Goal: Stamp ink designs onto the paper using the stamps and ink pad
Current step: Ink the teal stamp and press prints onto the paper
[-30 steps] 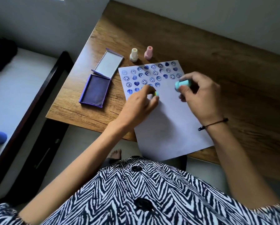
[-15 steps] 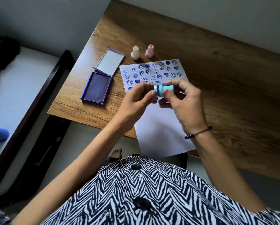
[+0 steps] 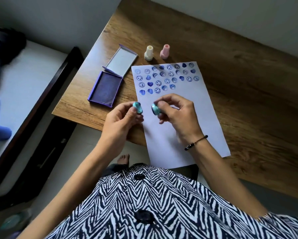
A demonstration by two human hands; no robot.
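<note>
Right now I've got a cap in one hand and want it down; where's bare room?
Bare wood right of the paper, and the paper's unprinted lower half. Crowded: the top, by the ink pad, cream stamp and pink stamp.

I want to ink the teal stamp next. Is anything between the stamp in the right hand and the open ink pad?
Only the left hand, holding the teal cap, sits between the teal stamp in the right hand and the ink pad.

The left hand [image 3: 123,118] pinches a teal cap [image 3: 137,107]; the right hand [image 3: 177,112] grips the teal stamp [image 3: 156,109] above the paper [image 3: 205,121].
</note>
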